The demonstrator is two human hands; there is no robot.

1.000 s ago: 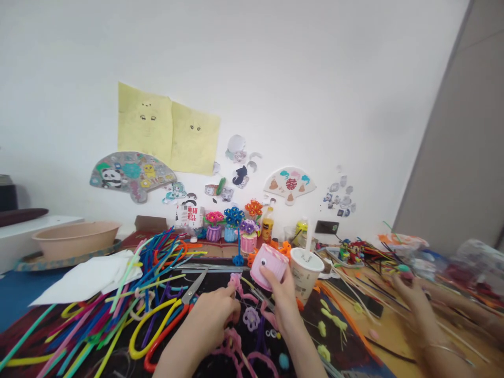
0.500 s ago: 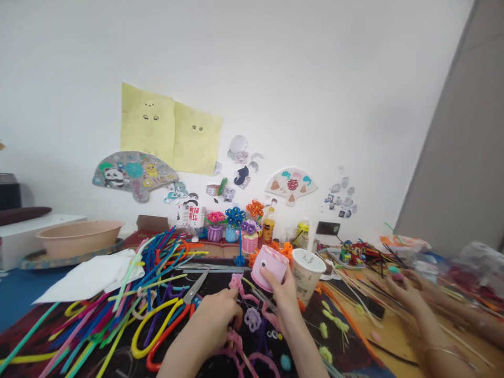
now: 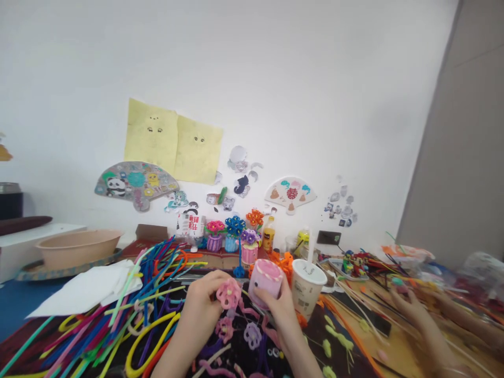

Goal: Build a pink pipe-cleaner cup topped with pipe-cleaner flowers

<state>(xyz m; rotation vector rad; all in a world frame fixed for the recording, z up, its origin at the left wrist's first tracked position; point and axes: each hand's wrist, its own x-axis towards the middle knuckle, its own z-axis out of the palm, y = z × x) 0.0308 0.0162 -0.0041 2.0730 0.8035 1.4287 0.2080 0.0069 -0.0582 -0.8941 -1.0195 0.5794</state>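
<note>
A pink fuzzy-wire flower is held up in the fingers of my left hand, just left of a small pink pot. My right hand grips this pink pot, whose top rim faces partly toward me; a dark eye shows on its side by my thumb. Below and between my hands lie another pink flower and a lilac flower on the dark mat. The white paper cup with a straw stands right beside the pot.
Bundles of coloured fuzzy wires and white sheets cover the left side. Small potted flowers and bottles line the wall. At the right, another person's hands hold something small over the tan tabletop. Pale green pieces lie nearer.
My left hand has risen and now holds the pink flower up beside the pot. My right hand has tipped the pot so its top shows more. The view has shifted slightly.
</note>
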